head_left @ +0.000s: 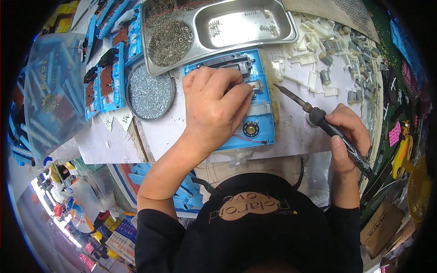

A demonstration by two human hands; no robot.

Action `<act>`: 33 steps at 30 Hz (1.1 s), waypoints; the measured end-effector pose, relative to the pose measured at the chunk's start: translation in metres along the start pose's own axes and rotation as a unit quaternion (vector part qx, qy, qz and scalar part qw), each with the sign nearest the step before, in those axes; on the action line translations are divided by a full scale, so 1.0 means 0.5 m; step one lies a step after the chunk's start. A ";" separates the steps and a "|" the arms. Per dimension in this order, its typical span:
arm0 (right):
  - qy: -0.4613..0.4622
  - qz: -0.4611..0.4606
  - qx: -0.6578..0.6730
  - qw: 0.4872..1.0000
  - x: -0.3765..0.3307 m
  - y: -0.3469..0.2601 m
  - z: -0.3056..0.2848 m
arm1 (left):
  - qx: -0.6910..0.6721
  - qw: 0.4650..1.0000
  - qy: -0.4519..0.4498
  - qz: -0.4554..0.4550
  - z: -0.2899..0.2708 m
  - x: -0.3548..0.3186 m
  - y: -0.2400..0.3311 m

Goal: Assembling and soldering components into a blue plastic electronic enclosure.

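A blue plastic housing [267, 98] lies on the white work surface in front of me. It holds a small round speaker [251, 129], and a thin red wire runs near it. My left hand [214, 102] is over the housing with its fingers bent and pressed together; the fingertips, and anything between them, are hidden. In my right hand [349, 132] is a soldering iron [319, 117], gripped by its dark handle. Its tip points up and left, just to the right of the housing, and seems to touch nothing.
A metal tray [289, 34] with springs stands behind the housing. Left of it are a round dish of screws [149, 93] and several blue housings [109, 86]. White plastic parts and small motors [325, 76] lie loose at the right. A plastic bag [54, 91] sits far left.
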State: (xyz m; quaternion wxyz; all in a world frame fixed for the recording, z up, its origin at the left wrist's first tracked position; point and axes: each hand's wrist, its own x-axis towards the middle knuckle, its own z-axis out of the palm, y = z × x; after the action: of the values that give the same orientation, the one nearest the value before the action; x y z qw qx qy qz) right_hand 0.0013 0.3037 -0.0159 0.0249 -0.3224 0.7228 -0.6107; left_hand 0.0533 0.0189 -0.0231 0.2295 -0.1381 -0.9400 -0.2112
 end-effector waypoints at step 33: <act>0.014 0.000 0.005 1.000 -0.003 0.006 0.005 | -0.090 0.994 0.039 -0.056 -0.039 -0.073 -0.015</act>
State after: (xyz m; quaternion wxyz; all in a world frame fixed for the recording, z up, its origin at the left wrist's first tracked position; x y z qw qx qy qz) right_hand 0.0023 0.3024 -0.0197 0.0165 -0.3133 0.7204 -0.6186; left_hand 0.0894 -0.0025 -0.0277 0.2404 -0.0967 -0.9138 -0.3129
